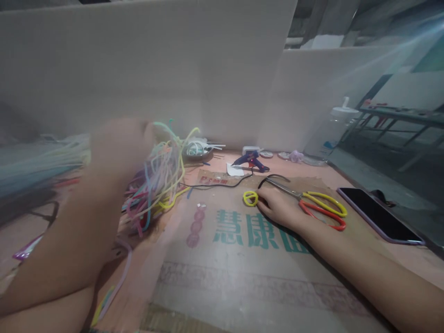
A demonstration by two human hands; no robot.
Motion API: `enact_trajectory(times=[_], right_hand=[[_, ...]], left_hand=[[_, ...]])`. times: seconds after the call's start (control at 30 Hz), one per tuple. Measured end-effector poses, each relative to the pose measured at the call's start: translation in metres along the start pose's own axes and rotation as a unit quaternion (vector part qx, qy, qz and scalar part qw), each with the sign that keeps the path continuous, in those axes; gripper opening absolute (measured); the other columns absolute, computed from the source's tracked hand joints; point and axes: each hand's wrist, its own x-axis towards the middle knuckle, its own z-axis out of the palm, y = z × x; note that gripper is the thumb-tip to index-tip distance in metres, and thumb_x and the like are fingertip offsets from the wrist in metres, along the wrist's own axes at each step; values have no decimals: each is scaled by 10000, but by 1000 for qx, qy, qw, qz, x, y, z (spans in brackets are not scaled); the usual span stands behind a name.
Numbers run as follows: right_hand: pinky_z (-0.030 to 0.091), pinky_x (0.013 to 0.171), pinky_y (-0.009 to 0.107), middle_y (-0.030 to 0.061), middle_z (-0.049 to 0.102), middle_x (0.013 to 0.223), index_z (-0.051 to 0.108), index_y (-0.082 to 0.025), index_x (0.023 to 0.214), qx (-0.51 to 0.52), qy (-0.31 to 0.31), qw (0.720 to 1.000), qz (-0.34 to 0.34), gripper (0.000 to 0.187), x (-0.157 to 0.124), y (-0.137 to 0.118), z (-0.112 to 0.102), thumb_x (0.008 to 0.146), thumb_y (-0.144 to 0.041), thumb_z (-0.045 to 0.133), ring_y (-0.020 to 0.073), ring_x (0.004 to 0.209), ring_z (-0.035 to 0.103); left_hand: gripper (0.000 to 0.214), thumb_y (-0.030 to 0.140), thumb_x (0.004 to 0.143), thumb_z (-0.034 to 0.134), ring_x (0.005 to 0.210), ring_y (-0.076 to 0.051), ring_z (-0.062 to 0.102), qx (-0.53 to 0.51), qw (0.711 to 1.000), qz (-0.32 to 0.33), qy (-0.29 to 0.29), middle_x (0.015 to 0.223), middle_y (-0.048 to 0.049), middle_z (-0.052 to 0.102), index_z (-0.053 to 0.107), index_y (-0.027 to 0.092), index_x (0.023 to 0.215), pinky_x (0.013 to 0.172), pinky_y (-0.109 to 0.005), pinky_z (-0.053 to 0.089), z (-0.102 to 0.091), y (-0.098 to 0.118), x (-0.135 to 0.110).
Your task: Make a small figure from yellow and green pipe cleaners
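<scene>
My left hand [120, 143] is raised at the left beside a tangled bundle of coloured pipe cleaners [164, 171]. Motion smears its fingers, so what they hold does not show; a teal strand runs up to them. Low over the cardboard, my right hand [279, 206] has its fingertips closed at the edge of a small yellow pipe-cleaner ring [250, 198] with a bar across its middle. Just behind that hand lie scissors [321, 203] with one yellow and one red handle. A dark blue glue gun [251, 159] rests farther back on a white pad [235, 169].
Printed cardboard [208, 273] covers the tabletop. A phone [379, 215] lies at the right, and a clear pump bottle [326, 136] stands behind it. A bowl [197, 150] of white pieces sits against the pale partition [173, 60]. A black cord [222, 185] crosses the cardboard.
</scene>
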Motion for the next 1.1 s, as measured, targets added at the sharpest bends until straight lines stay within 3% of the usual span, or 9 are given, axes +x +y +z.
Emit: enact_trajectory(times=[0.13,0.2,0.33,0.37,0.5,0.6,0.8,0.97,1.1], right_hand=[[357,732,290,65,648,875,586,-181,861,0,0,1000,2,148,0,-1,-2,924,-189,453,183,787,550],[354,722,290,61,644,852,574,-185,837,-7,-5,1000,4,142,-1,-2,-3,914,-177,455,186,785,549],[364,710,291,54,644,830,571,-194,810,0,-5,1000,-6,157,-1,-4,-4,912,-174,452,185,764,552],[376,715,295,59,652,846,581,-194,830,7,-2,1000,-5,156,-2,-4,-3,916,-181,451,188,771,560],[443,757,319,89,682,959,560,-167,1183,53,56,996,51,278,-3,-1,2,931,-226,459,216,845,616],[478,765,342,92,689,987,491,-163,1296,78,124,986,84,367,-5,4,5,941,-244,448,220,835,640],[519,814,381,85,700,986,541,-193,1296,75,165,983,18,368,-9,1,0,938,-241,473,231,863,661],[539,819,363,93,722,1110,366,-228,1507,46,108,990,-80,571,-17,-31,-14,949,-227,488,226,944,682],[538,824,363,113,719,1125,435,-254,1470,37,92,982,-162,528,-23,-53,-14,950,-217,519,237,986,674]], left_hand=[[437,333,911,380,880,-312,681,6,983,72,-168,941,-203,716,737,79,909,805,-380,493,7,17,-2],[418,350,904,401,859,-322,683,-6,987,79,-142,921,-198,717,737,102,889,783,-382,490,3,26,-7],[562,419,993,219,905,-322,682,-64,995,36,62,973,-167,726,697,145,1102,782,-383,486,-14,44,-27],[542,410,992,234,879,-312,684,-64,995,53,52,947,-156,731,699,150,1091,768,-373,484,-15,49,-31],[378,308,918,388,824,-286,687,-44,975,173,-132,885,-150,745,724,143,871,699,-334,449,1,65,-37],[401,379,926,377,803,-272,672,-117,963,206,-127,864,-127,739,701,158,840,641,-324,401,13,70,-34],[388,500,876,453,597,-156,559,-303,867,280,-280,670,-21,643,607,187,705,560,-275,340,18,75,-37],[383,500,861,474,528,-136,487,-326,819,333,-335,566,7,528,539,186,650,519,-272,285,25,95,-61],[392,513,866,500,532,-128,474,-391,782,357,-329,604,7,534,588,175,690,505,-265,286,31,110,-84]])
